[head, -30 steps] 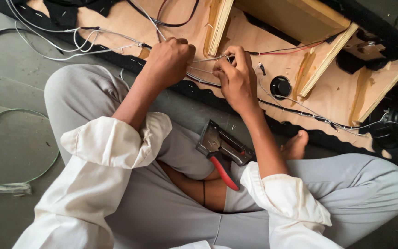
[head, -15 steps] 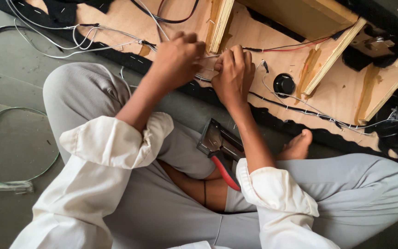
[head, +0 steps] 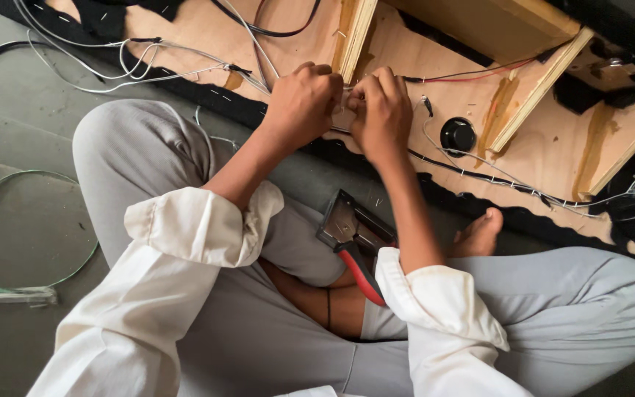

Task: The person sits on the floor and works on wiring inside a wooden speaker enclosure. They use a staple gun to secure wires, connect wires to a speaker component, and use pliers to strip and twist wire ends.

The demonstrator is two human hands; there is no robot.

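The person sits cross-legged on the floor [head: 31, 132], both hands raised to a plywood panel [head: 207, 37] lying just beyond the knees. The left hand [head: 301, 99] and the right hand [head: 381, 110] are curled almost knuckle to knuckle, fingers closed around thin white wires [head: 347, 90] pinched between them at the near edge of the panel, beside a wooden batten [head: 356, 37]. More pale wires [head: 134, 62] trail left across the panel, and a red and black pair [head: 472, 73] runs right from the hands. A round black knob [head: 457, 134] sits on the wood right of the right hand. A staple gun with a red handle [head: 354, 239] rests in the lap, near the right forearm. A green strap [head: 16, 184] curves on the floor at far left.
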